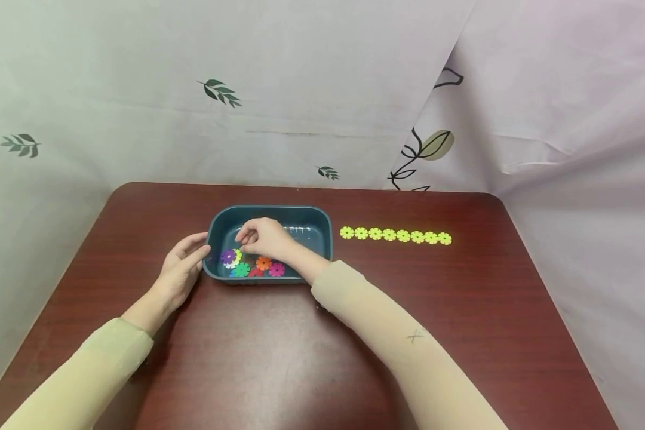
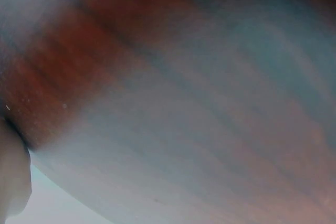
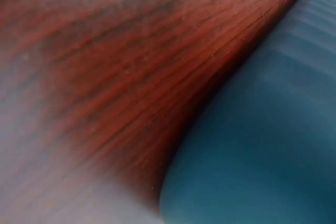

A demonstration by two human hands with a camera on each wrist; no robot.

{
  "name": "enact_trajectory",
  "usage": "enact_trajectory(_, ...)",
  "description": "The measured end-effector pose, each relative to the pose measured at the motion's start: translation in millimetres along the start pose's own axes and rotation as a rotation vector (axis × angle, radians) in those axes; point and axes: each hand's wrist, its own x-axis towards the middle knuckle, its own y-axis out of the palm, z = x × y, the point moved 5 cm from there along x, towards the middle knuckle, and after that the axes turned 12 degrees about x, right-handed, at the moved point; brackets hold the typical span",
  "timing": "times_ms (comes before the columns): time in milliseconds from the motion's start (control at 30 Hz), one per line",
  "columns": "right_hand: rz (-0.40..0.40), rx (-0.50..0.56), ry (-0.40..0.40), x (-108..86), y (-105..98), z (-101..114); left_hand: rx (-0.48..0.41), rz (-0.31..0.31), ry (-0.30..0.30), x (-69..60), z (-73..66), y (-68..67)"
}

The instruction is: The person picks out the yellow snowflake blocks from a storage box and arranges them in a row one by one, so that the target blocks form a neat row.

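Note:
My left hand (image 1: 180, 272) holds the left end of a dark blue rectangular plastic bin (image 1: 328, 239), its thumb at the rim and its fingers along the outer wall. Inside the bin, my right hand (image 1: 266, 237) hovers with bent fingers, thumb and fingertips apart; I see nothing between them. Below it lie snowflake discs: a purple disc (image 1: 228, 257) over a yellow disc (image 1: 237, 255), a green disc (image 1: 241, 270), an orange disc (image 1: 263, 263) and a magenta disc (image 1: 276, 269). Red, white and blue discs show partly. The right wrist view shows the bin's outer wall (image 3: 252, 145).
Right of the bin, several yellow snowflake discs (image 1: 389, 235) lie edge to edge in a straight row. Everything stands on a reddish-brown wooden table (image 1: 236, 358). A pale curtain with leaf prints (image 1: 279, 107) hangs behind it. The left wrist view is mostly blurred.

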Motion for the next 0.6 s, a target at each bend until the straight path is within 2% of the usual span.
enact_trajectory(300, 0.085, -0.023, 0.004, 9.2, 12, -9, -0.007, 0.003, 0.014, 0.9, 1.1, -1.2)
enact_trajectory(467, 0.137, -0.134, -0.016, 10.8, 16, -10, -0.019, 0.007, 0.010, 0.5, 0.6, 0.0)
enact_trajectory(600, 0.147, -0.200, -0.047, 10.6, 18, -9, -0.028, 0.012, 0.016, 0.9, -0.2, 1.4)
